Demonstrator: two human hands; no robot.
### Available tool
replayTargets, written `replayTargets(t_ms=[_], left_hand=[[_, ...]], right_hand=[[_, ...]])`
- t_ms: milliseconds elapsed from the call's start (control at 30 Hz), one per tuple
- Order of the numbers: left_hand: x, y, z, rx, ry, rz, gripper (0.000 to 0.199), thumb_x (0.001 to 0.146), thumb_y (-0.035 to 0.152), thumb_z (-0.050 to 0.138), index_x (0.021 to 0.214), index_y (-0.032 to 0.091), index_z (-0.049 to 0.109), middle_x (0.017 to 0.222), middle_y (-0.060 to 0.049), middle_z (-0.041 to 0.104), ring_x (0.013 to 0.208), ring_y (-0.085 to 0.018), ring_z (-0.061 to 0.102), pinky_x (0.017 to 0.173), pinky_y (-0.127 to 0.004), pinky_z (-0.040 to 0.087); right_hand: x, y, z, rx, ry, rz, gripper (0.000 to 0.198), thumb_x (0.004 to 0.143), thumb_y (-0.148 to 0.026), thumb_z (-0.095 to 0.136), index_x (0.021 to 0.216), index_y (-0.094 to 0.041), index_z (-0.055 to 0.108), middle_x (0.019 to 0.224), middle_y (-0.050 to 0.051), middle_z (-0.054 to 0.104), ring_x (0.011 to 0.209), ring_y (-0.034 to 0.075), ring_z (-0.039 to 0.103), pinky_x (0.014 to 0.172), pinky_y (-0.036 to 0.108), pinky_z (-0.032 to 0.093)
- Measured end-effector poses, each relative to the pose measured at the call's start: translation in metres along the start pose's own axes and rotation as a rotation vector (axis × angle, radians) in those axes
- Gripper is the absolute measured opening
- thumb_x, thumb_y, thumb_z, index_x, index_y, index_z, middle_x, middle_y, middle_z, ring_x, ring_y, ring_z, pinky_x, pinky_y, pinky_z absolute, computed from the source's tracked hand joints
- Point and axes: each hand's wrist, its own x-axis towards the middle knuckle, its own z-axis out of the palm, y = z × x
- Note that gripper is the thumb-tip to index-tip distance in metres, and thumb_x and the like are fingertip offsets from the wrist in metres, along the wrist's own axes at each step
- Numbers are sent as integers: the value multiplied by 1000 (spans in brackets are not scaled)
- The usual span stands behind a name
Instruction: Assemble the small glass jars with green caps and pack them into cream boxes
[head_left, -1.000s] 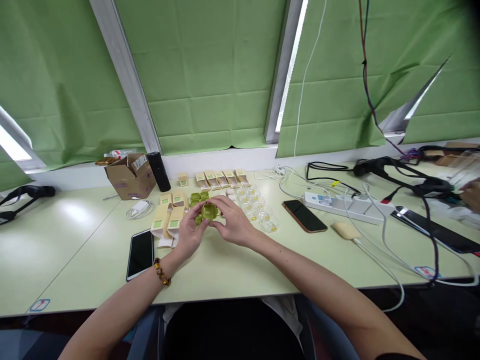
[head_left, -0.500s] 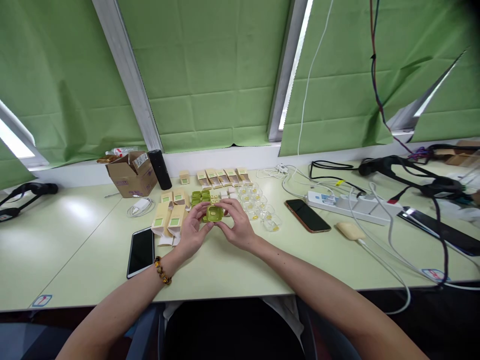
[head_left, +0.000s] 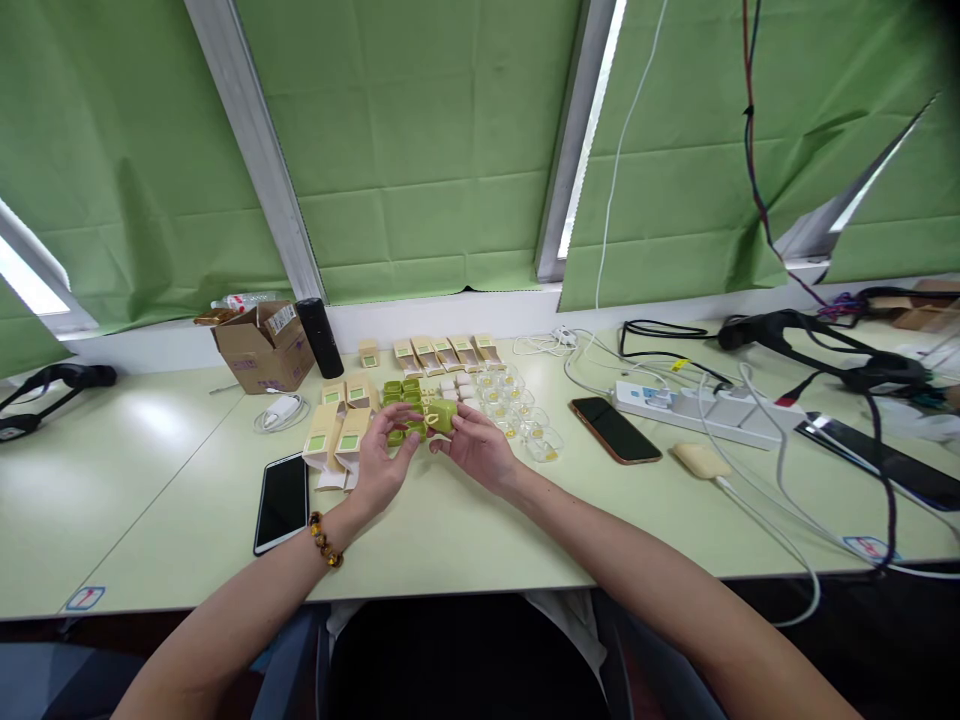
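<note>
My right hand (head_left: pixel 480 450) grips a small rounded green case (head_left: pixel 441 416), with its smooth outer side and a pale loop-like part towards me. Beside it, my left hand (head_left: pixel 384 458) is open, thumb and fingers apart, close to the case's left side. Several similar green cases (head_left: pixel 393 390) stand in rows just beyond, partly hidden by the left fingers. Behind the held case lie small pale yellow pieces (head_left: pixel 428 386) and whitish blocks (head_left: pixel 463 381). Clear plastic shells (head_left: pixel 517 405) with yellow bits inside are lined up to the right.
Small cardboard boxes (head_left: pixel 324 440) stand left of my hands, and more boxes (head_left: pixel 448 354) line the back. One phone (head_left: pixel 282 503) lies at left, another phone (head_left: pixel 616 430) at right. A power strip (head_left: pixel 694 412) and cables occupy the right side. A brown carton (head_left: pixel 266 350) sits back left.
The green case has been turned from its hollow side to its outer side and shifted slightly right and up. My left hand has let go of it; my right hand keeps hold.
</note>
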Motion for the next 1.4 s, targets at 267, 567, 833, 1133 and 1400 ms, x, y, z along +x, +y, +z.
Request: replayTargets(t_ms=[267,567,833,1133,1400], left_hand=[[-3,-2,1,131,-20,38,27,97,38,71,119,23,66,103,-7,71,97,-22,70,93,-39,58],[1,9,-2,185,-97,-58,45,106,54,50,79,21,61,74,-3,64,73,-18,61,70,-32,47],[2,3,0,169,-142,-128,56,106,61,44,68,22,52,65,-1,57,64,-17,53,64,-30,42],[2,0,-1,262,44,24,25,98,42,68,114,23,66,99,-6,74,88,-20,70,80,-33,54],[2,-3,-2,354,89,149,14,98,31,68,105,25,79,97,-6,78,90,-22,73,85,-37,58]], right_hand=[[-1,0,7,35,-19,92,41,84,-47,69,118,-25,64,104,10,74,90,26,68,74,43,56],[-2,6,0,-53,-8,-21,49,73,-36,89,115,-28,63,103,3,70,85,19,65,72,34,54],[-3,13,0,-347,25,-167,51,74,-40,93,116,-28,66,116,5,63,103,20,61,79,30,58],[-1,12,6,-326,100,-198,43,86,-46,85,119,-26,68,99,3,63,79,16,63,67,30,59],[-2,9,11,-256,103,-147,40,88,-44,83,121,-26,71,85,-3,61,73,15,66,72,35,65]])
